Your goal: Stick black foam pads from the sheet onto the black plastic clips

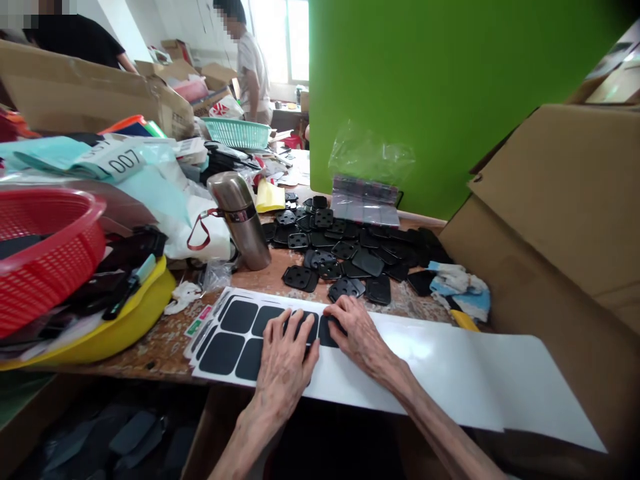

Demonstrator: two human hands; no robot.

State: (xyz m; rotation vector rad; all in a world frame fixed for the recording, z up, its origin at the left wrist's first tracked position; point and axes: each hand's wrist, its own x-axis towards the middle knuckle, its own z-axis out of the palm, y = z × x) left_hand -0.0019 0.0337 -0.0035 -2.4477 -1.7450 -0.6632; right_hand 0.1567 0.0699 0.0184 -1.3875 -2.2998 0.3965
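A white sheet (425,350) lies along the table's front edge, with rounded black square stickers (239,316) in rows on its left part. My left hand (286,363) rests palm down on these stickers, fingers spread and slightly bent. Just to its right, my right hand (356,327) has its fingers curled and pinched at the edge of another black sticker (327,332), partly hidden by the fingers. Behind the sheet is a heap of black plastic plates (345,250), some with round holes.
A steel thermos (245,223) stands behind the sheet. At left are a red basket (50,247) and a yellow basin (115,333). A cardboard box (560,220) bounds the right side, near a glove (460,291). A green panel (425,100) rises behind; two people are beyond.
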